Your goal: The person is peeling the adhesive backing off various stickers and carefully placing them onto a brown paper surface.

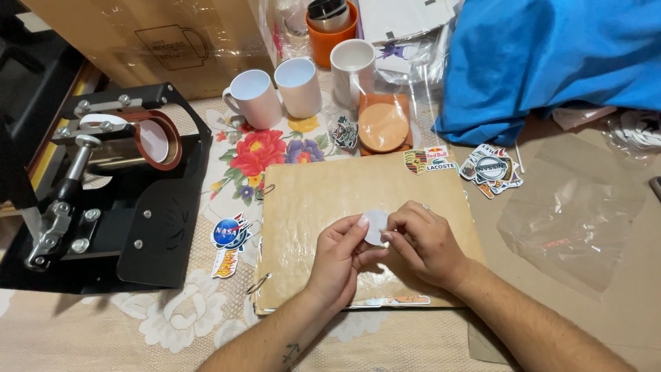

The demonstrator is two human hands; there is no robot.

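My left hand (pixel 339 258) and my right hand (pixel 425 241) meet over a tan ring-bound board (pixel 310 200) lying on the table. Both pinch a small white round piece (pixel 375 224) between thumbs and fingertips, held just above the board. The piece's lower edge is hidden by my fingers. Whether it is a sticker or its backing cannot be told.
A black mug heat press (pixel 117 186) stands at the left. Three white mugs (pixel 299 83) and an orange coaster stack (pixel 383 125) sit behind the board. Loose stickers (pixel 490 169) lie right and left, a clear plastic bag (pixel 571 213) at right, blue cloth (pixel 551 55) behind.
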